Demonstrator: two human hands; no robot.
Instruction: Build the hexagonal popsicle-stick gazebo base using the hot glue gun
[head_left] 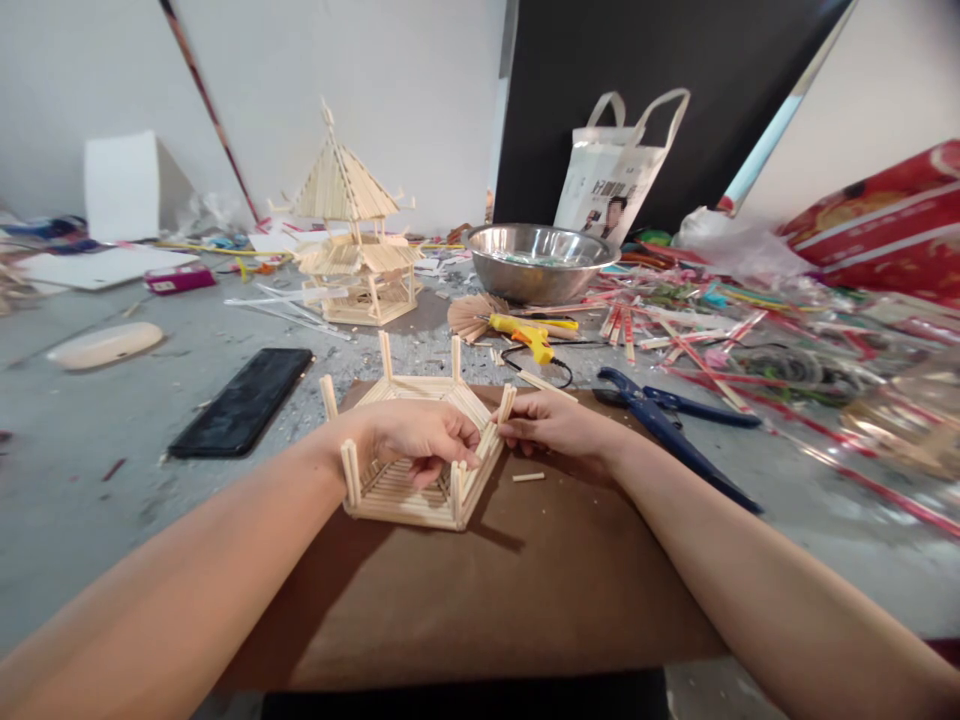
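A hexagonal base of pale wooden sticks [405, 520] with upright posts at its corners lies on a brown board [570, 580]. My left hand [427, 440] reaches over it from the left, fingers curled. Its thumb and fingertips are closed on a wooden stick [486, 445] along the base's right side. From outside, my right hand [544, 430] pinches the same stick's far end, near the right corner post [507, 402]. The exact contact at the fingertips is partly hidden. A short cut stick [528, 477] rests on the board below my right hand.
Behind stands a tiered stick pavilion [349, 190], with a steel bowl [540, 265] to its right. A yellow glue gun [532, 335] and blue-handled cutters [667, 420] lie nearby. A black phone [241, 402] is at left; wrapped sticks [712, 360] clutter the right.
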